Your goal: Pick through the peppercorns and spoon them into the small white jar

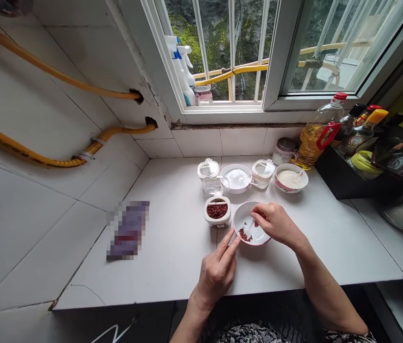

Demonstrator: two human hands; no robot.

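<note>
My right hand (pixel 274 223) pinches a small pale spoon (pixel 251 226) over a white bowl (pixel 257 238) with a pink rim. Reddish-brown peppercorn-like bits (pixel 244 235) lie in the bottom left of this bowl, near the spoon's end. My left hand (pixel 219 267) rests its outstretched index and middle fingers against the bowl's near left rim; its other fingers are curled. Just left of the bowl stands a white seasoning jar (pixel 219 220), its clear lid (pixel 216 185) flipped up, full of dark red peppercorn-like grains (pixel 217 208).
Behind are a bowl of white granules (pixel 237 178), two lidded jars (pixel 208 167) (pixel 263 171) and a flowered bowl of pale powder (pixel 292 178). An oil bottle (pixel 314 133) and a black box of bottles (pixel 344 176) stand right. A blurred purple packet (pixel 129 231) lies left.
</note>
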